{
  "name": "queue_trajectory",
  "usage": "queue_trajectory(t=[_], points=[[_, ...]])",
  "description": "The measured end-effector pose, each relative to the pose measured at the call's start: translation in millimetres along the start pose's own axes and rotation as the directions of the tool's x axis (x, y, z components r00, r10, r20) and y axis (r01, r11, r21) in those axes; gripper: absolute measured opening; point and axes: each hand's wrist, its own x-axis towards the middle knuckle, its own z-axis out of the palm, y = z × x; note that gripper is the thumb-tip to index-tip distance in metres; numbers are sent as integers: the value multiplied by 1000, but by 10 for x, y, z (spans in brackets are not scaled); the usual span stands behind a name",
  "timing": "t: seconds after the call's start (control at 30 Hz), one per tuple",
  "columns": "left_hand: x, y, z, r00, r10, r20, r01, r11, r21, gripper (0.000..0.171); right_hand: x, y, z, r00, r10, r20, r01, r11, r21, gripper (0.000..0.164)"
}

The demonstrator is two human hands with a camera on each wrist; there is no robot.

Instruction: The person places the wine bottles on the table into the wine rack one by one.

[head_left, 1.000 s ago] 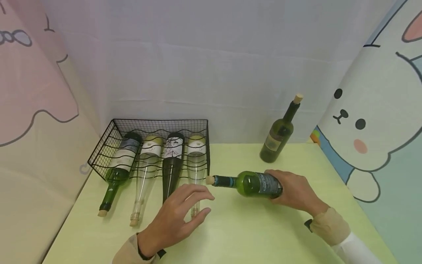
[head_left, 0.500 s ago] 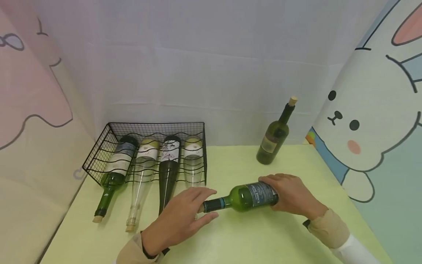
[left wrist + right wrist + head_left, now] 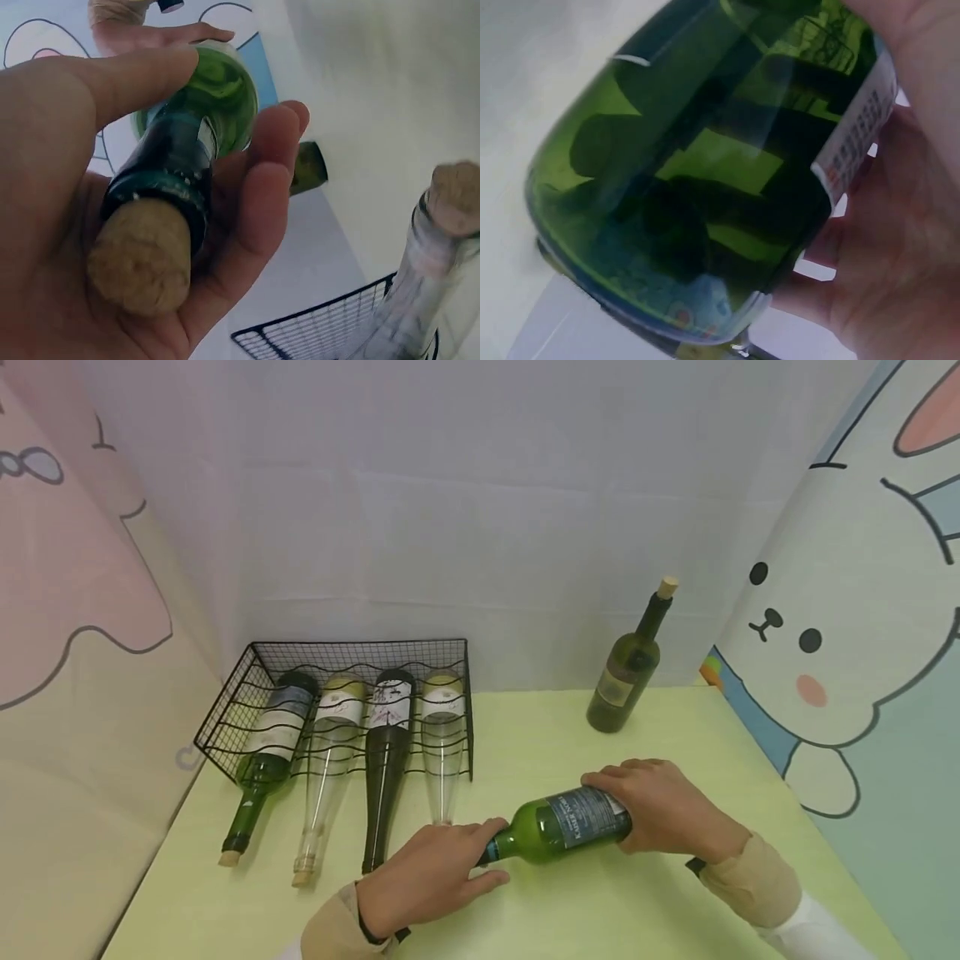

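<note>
Both hands hold one green wine bottle (image 3: 566, 827) with a dark label, lying sideways above the table and slanting down to the left. My right hand (image 3: 667, 806) grips it round the base end, and the right wrist view shows the glass body (image 3: 690, 180) against the palm. At the neck, my left hand (image 3: 435, 872) has its fingers curled underneath and its thumb along the top. The left wrist view shows the bottle's cork (image 3: 142, 259) close to that palm. In the head view the cork is hidden behind the left hand.
Left of the held bottle, a black wire rack (image 3: 360, 642) holds several corked bottles, necks pointing forward, including a green bottle (image 3: 273, 735) and a dark slim bottle (image 3: 386, 760). Another dark corked wine bottle (image 3: 622, 681) stands at the back right of the yellow-green table (image 3: 600, 910).
The held bottle has come lower and its neck has tilted down toward the front. My left hand has moved right and closed round the neck; the right hand keeps its grip.
</note>
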Motion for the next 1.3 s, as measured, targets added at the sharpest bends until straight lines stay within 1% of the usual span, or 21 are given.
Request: queue_trajectory(t=[0.1,0.17,0.33,0.43,0.57,0.7,0.83,0.9,1.1,1.2,1.3], points=[[40,12,45,1000,-12,19,13,999,-45,55,11,-39,-17,1000,-6,18,6,1000,5,79],[59,17,74,999,-33,35,36,995,-92,53,14,-62,-24,1000,-6,24,6,1000,8,79],[67,28,114,994,-82,78,97,971,-218,44,10,-114,-44,999,-1,41,0,1000,5,81],[72,23,130,994,-74,83,94,958,-270,37,2,-136,-52,999,-5,48,4,1000,6,80],[89,7,159,995,-61,82,82,954,-288,34,1,-155,-57,999,-21,41,21,1000,1,80],[98,-8,198,995,-64,83,86,948,-307,28,8,-173,-60,998,-27,54,27,1000,1,79],[89,-19,228,995,-69,67,88,940,-331,21,13,-192,-53,997,-26,72,26,1000,11,79],[79,-22,232,996,-71,54,85,941,-326,18,13,-201,-49,997,-25,78,24,1000,15,79],[48,-38,231,998,-55,14,57,955,-290,20,12,-228,-40,995,-18,95,15,1000,26,80],[34,-54,228,999,-48,-1,45,955,-293,21,9,-238,-36,995,-10,98,8,1000,26,81],[13,-69,213,999,-54,-1,51,948,-313,20,3,-242,-29,995,-2,96,0,1000,29,82]])
